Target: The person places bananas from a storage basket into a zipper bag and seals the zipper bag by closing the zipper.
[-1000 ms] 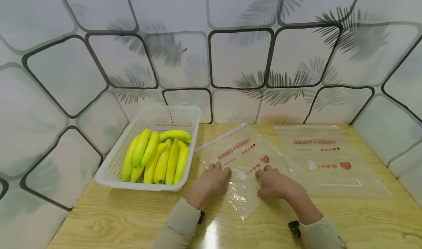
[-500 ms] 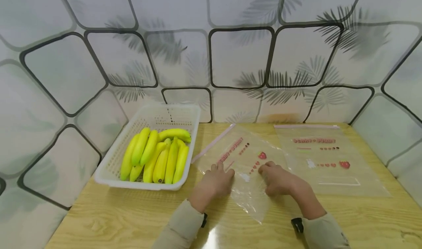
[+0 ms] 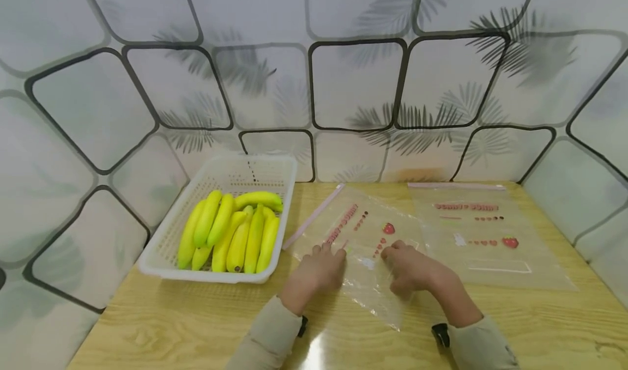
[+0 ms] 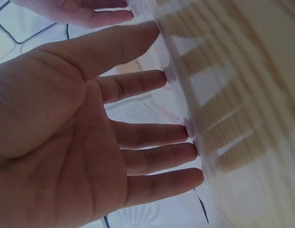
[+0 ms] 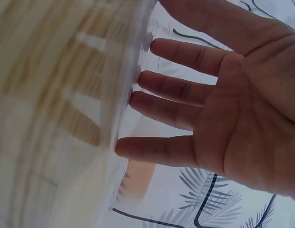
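Clear plastic bag (image 3: 365, 250) lies under straight fingers (image 4: 152, 135) of both hands.

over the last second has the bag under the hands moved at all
Yes. The bag has turned: its zip strip has swung toward the basket, while the second bag stayed put.

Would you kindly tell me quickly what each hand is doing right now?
Left hand: open, fingertips pressing the clear bag.
Right hand: open, fingertips pressing the same bag.
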`<state>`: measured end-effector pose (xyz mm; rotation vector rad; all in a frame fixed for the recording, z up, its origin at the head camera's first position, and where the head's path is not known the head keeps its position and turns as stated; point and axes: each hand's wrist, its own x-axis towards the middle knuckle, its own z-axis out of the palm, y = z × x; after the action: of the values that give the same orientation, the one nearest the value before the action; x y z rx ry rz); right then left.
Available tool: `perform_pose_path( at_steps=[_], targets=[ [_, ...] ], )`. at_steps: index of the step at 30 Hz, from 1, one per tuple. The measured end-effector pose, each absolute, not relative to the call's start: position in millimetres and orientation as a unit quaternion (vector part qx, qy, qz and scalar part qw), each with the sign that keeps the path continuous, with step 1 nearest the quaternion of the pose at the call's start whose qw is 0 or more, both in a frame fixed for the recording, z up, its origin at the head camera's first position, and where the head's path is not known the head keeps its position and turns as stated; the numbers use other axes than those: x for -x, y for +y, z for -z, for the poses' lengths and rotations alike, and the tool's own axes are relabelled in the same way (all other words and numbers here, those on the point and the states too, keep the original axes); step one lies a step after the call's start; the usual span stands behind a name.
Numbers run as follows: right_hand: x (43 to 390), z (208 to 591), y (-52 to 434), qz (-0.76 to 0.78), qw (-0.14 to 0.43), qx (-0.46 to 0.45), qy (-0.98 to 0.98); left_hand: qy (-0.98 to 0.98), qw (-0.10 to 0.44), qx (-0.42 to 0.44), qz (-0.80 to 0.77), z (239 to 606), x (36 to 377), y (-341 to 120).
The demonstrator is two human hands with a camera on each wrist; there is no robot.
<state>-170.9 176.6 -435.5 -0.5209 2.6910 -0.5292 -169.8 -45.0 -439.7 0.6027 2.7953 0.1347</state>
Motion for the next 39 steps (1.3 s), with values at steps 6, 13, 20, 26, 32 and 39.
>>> perform_pose_path(
  at_steps=[6, 13, 20, 26, 32, 39],
  targets=[
    [171, 431, 184, 0.186, 0.165, 0.188, 0.950, 0.962, 0.139, -0.233, -0.037, 435, 167, -42],
    [171, 428, 199, 0.198, 0.169, 0.178, 0.949, 0.956, 0.124, -0.266, -0.015, 437, 162, -35],
    [175, 429, 216, 0.185, 0.167, 0.169, 0.954, 0.940, 0.128, -0.315, 0.007, 436, 157, -29],
    [181, 433, 226, 0.190, 0.161, 0.175, 0.953, 0.937, 0.125, -0.325, 0.018, 435, 156, -27],
    [181, 437, 221, 0.190, 0.151, 0.179, 0.954, 0.945, 0.106, -0.308, 0.027, 439, 160, -30],
    [181, 436, 220, 0.199, 0.139, 0.176, 0.954, 0.952, 0.120, -0.279, -0.031, 439, 160, -34]
  ],
)
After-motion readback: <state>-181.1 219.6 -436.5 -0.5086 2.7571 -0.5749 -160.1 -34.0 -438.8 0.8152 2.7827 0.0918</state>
